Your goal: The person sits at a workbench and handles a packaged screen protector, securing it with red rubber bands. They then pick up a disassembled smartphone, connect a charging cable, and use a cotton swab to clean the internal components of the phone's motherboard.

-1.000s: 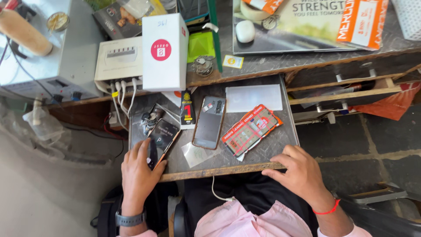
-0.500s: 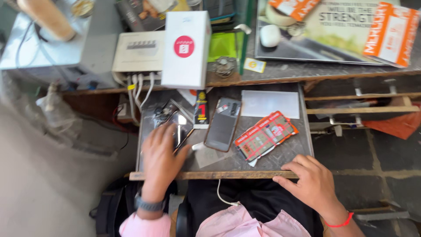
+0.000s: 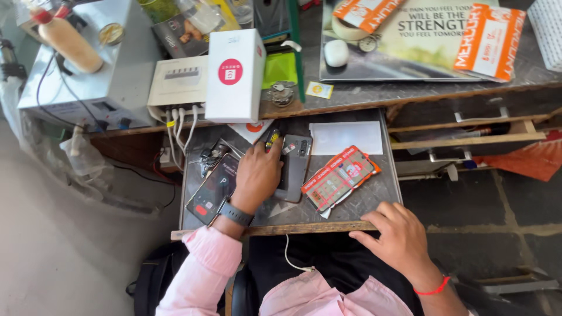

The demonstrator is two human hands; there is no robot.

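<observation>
My left hand [image 3: 257, 175] lies on the pull-out shelf [image 3: 380, 193], its fingers over a grey phone [image 3: 297, 161] lying back side up and touching a small yellow and black tool [image 3: 273, 138]. Whether it grips anything is hidden. A dark phone [image 3: 211, 190] with a red mark lies just left of that hand. My right hand [image 3: 393, 234] rests on the shelf's front edge, fingers spread, holding nothing. An orange and white packet [image 3: 338, 178] lies between the two hands.
A white sheet [image 3: 345, 137] lies at the shelf's back right. On the worktop behind stand a white box with a red dot [image 3: 235, 76], a white device with cables [image 3: 175, 88], a grey metal box [image 3: 93, 70] and a poster board [image 3: 421, 41]. Open drawers [image 3: 468, 137] are to the right.
My left hand moved from the shelf's front left, past the dark phone, right and back onto the grey phone. My right hand stayed at the front edge.
</observation>
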